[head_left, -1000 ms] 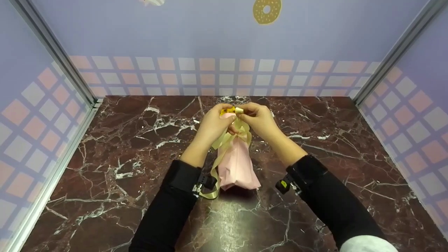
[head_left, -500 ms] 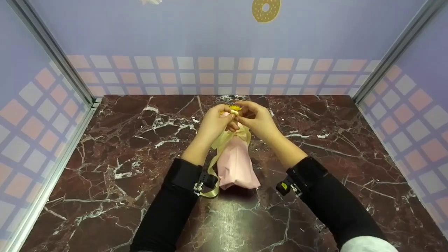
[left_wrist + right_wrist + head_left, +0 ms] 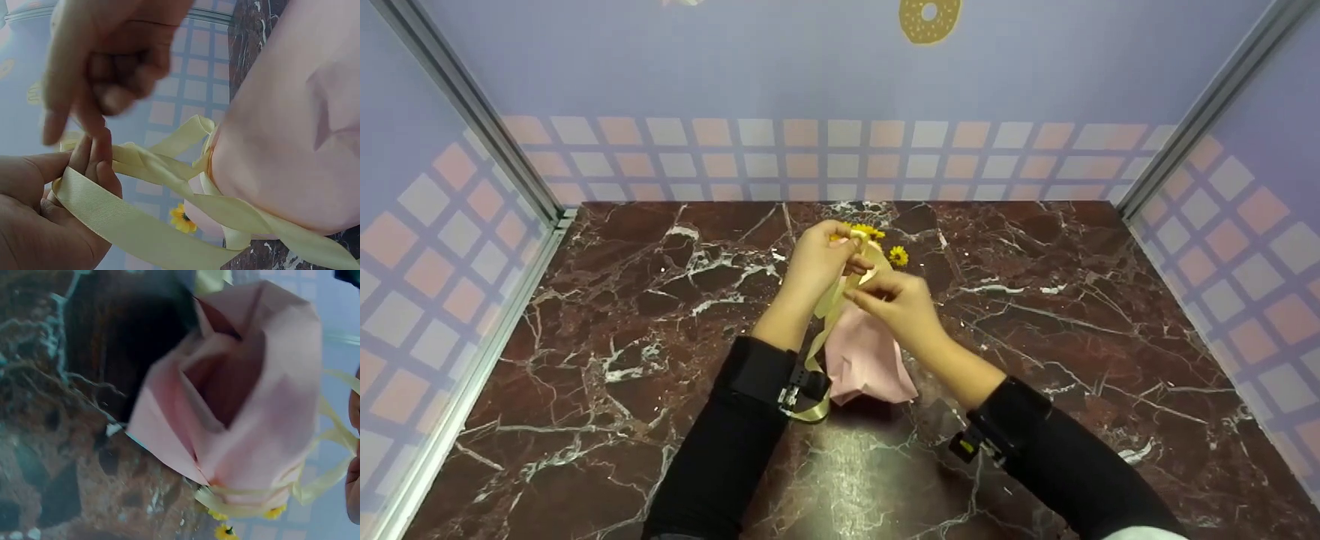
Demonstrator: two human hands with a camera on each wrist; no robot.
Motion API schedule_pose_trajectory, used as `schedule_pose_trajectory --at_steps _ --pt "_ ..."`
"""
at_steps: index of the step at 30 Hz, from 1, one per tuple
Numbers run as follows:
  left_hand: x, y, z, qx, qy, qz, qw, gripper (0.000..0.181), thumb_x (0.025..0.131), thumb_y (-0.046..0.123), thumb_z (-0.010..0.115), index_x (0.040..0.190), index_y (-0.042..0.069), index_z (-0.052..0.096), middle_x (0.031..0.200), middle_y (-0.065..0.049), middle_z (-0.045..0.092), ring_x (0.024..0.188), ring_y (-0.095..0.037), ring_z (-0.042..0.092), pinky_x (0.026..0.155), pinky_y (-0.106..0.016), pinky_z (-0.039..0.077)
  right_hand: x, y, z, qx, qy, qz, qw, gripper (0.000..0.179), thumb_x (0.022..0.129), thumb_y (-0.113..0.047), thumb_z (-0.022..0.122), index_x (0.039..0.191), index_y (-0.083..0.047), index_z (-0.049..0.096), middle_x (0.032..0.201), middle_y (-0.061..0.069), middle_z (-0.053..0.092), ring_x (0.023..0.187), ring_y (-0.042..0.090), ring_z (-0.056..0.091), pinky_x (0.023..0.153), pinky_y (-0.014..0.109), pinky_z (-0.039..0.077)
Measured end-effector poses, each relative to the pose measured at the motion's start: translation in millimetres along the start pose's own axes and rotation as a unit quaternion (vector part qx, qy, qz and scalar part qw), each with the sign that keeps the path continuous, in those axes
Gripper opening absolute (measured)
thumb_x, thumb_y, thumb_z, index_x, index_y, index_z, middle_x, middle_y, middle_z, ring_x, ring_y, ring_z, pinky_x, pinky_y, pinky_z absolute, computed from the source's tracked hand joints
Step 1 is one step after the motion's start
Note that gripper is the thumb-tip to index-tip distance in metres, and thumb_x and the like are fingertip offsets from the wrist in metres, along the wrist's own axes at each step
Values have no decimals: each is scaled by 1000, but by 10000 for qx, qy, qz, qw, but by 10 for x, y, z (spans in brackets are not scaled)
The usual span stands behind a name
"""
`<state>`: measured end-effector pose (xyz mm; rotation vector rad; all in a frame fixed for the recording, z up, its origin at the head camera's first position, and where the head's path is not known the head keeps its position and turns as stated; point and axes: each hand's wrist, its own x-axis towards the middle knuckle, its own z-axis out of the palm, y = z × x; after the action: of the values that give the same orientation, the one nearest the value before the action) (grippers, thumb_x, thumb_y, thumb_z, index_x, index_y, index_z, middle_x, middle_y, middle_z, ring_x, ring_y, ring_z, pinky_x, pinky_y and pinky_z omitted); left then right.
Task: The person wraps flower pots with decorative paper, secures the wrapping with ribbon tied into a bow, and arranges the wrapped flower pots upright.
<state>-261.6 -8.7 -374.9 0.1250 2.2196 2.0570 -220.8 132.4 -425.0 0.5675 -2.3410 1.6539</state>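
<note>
A small bouquet wrapped in pink paper [image 3: 870, 364] lies on the table, its yellow daisies [image 3: 898, 256] pointing away from me. Pale yellow ribbon [image 3: 146, 230] circles the wrapper's narrow part, and a long tail trails down the left side. Between thumb and fingers, my left hand [image 3: 817, 259] pinches a loop of this ribbon just above the flowers. The right hand [image 3: 901, 306] sits lower, thumb and index fingertips at the ribbon. In the left wrist view that hand is blurred, its index finger pointing down beside the loop; whether it grips ribbon I cannot tell.
Dark red marbled table [image 3: 607, 450] surrounds the bouquet. Lilac panels with pink and white squares [image 3: 844, 135] stand at the back and both sides. Black straps with small cameras [image 3: 971, 442] are on both wrists, and the ribbon tail passes close by the left one.
My right hand has come down and toward me from the daisies to the ribbon lower down, uncovering a yellow flower. The left hand stays nearly in place, with a ribbon loop now showing at its fingers.
</note>
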Motion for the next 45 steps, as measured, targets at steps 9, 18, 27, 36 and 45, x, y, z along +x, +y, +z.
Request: schedule_pose_trajectory --at_steps 9,18,27,36,45 --pt "-14 34 12 -615 71 -162 9979 13 96 -1 56 108 -6 58 94 -20 69 76 -22 70 74 -32 58 51 23 211 -259 -812 827 9929 20 87 -15 74 97 2 73 91 7 72 79 17 65 71 26 54" --pt "-10 22 -47 -834 243 -122 9961 16 96 0 57 109 -7 60 91 -19 69 72 -20 69 74 -32 58 75 48 143 2255 -40 2003 9534 5 85 5 65 88 9 68 82 9 68 68 17 65 65 30 58" --pt "-10 -34 -118 -458 447 -82 9979 13 96 6 59 105 -3 63 76 -5 65 59 -12 57 55 -20 45 171 76 -189 2856 301 2479 9253 9 86 8 61 84 1 64 78 12 62 58 15 60 52 23 54" --pt "-11 -70 -150 -253 474 -26 9986 14 97 5 57 106 -4 62 71 -4 62 57 -12 59 56 -25 44 255 87 -502 1053 -460 1786 9772 9 83 0 73 90 5 70 72 5 65 56 9 53 50 18 46" --pt "-28 -89 -159 -242 571 47 9981 14 95 1 59 106 -7 61 75 -6 61 57 -11 55 52 -20 45 307 74 -830 -1148 -1298 1279 9765 14 86 -13 75 94 -1 76 72 2 67 57 11 51 50 20 43"
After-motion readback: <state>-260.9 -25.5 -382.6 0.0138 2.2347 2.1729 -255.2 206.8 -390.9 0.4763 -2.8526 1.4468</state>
